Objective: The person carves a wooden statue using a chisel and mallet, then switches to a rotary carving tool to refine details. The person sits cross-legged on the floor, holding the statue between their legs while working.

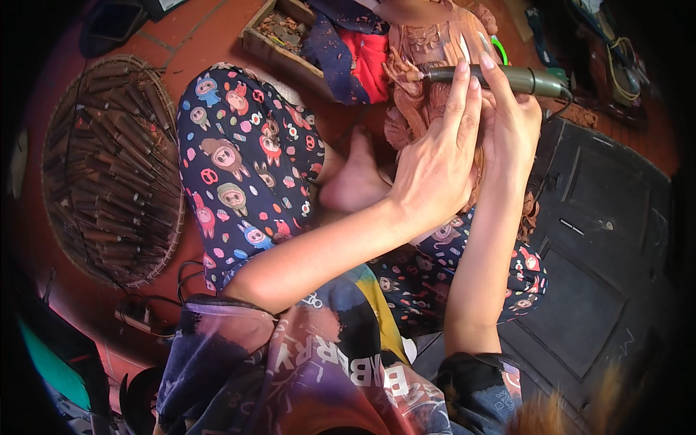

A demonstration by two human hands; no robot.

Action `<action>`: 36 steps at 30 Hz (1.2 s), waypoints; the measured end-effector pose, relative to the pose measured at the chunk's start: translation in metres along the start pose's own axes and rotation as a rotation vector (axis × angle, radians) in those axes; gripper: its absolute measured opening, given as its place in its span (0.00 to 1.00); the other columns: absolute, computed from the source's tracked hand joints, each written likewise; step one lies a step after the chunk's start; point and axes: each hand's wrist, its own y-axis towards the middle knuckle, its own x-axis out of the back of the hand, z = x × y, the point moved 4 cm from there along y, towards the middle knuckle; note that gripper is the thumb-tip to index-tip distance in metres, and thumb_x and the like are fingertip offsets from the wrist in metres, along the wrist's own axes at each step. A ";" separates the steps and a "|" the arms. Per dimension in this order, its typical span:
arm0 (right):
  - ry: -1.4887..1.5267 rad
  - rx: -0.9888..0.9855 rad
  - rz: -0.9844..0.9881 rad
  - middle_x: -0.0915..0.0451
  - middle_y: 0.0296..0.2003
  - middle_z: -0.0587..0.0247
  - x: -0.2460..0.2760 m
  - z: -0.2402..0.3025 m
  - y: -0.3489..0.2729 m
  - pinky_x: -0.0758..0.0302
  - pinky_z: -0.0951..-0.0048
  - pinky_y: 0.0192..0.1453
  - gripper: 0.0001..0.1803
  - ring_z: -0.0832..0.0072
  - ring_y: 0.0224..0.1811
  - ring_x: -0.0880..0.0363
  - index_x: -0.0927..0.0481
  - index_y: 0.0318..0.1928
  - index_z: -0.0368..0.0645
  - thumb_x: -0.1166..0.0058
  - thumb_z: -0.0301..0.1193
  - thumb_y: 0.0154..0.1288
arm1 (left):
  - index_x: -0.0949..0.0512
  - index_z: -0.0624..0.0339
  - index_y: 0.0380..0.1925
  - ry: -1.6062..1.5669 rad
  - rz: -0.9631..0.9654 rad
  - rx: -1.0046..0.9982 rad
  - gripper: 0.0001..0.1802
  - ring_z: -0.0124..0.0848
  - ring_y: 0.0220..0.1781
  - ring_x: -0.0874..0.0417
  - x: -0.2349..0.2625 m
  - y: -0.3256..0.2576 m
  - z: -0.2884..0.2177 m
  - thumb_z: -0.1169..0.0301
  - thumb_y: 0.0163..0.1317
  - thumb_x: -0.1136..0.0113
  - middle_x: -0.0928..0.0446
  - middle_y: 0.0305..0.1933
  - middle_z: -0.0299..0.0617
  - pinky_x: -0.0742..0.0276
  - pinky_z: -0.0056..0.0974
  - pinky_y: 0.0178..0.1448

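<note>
A carved reddish-brown wooden figure (433,40) stands in front of me at the upper middle, with folds and small raised details. Across it lies a dark green power carving tool (533,81), its thin bit pointing left at a small carved hand. My right hand (513,116) is closed around the tool's body, index finger along the top. My left hand (438,163) is beside it, its long fingers laid over the front grip; its thumb is hidden. Both hands cover the lower part of the figure.
A round woven basket (177,239) full of wooden-handled chisels (116,174) sits at the left. Beyond my knee is a wooden box (286,54) with shavings, beside dark and red cloth (366,65). A black panel (602,217) lies at the right. A power strip (138,313) and cables lie lower left.
</note>
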 end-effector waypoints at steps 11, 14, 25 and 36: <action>0.026 0.125 -0.007 0.21 0.30 0.63 0.005 0.001 -0.018 0.25 0.84 0.28 0.11 0.82 0.28 0.22 0.23 0.36 0.34 0.35 0.21 0.53 | 0.51 0.73 0.66 -0.057 0.017 -0.049 0.46 0.53 0.57 0.27 0.000 -0.015 0.003 0.80 0.45 0.43 0.61 0.74 0.57 0.21 0.44 0.45; -0.038 0.226 0.067 0.21 0.30 0.65 -0.004 0.004 -0.019 0.25 0.84 0.30 0.11 0.83 0.28 0.23 0.23 0.37 0.35 0.35 0.21 0.54 | 0.51 0.73 0.66 -0.044 -0.032 -0.024 0.47 0.53 0.58 0.28 0.002 -0.013 0.004 0.80 0.43 0.42 0.61 0.74 0.56 0.22 0.44 0.47; -0.120 0.568 -0.047 0.26 0.48 0.34 0.034 -0.007 -0.110 0.19 0.61 0.45 0.20 0.55 0.44 0.20 0.32 0.48 0.38 0.40 0.23 0.57 | 0.26 0.69 0.50 -0.759 0.019 0.243 0.17 0.33 0.50 0.23 0.036 -0.067 -0.002 0.72 0.62 0.45 0.25 0.51 0.50 0.28 0.33 0.54; -0.487 0.907 0.185 0.18 0.43 0.50 0.012 -0.019 -0.141 0.23 0.60 0.51 0.18 0.56 0.47 0.20 0.20 0.42 0.40 0.31 0.28 0.48 | 0.23 0.67 0.44 -1.295 0.388 0.878 0.19 0.19 0.34 0.23 0.050 -0.057 0.019 0.60 0.70 0.52 0.21 0.36 0.34 0.25 0.26 0.42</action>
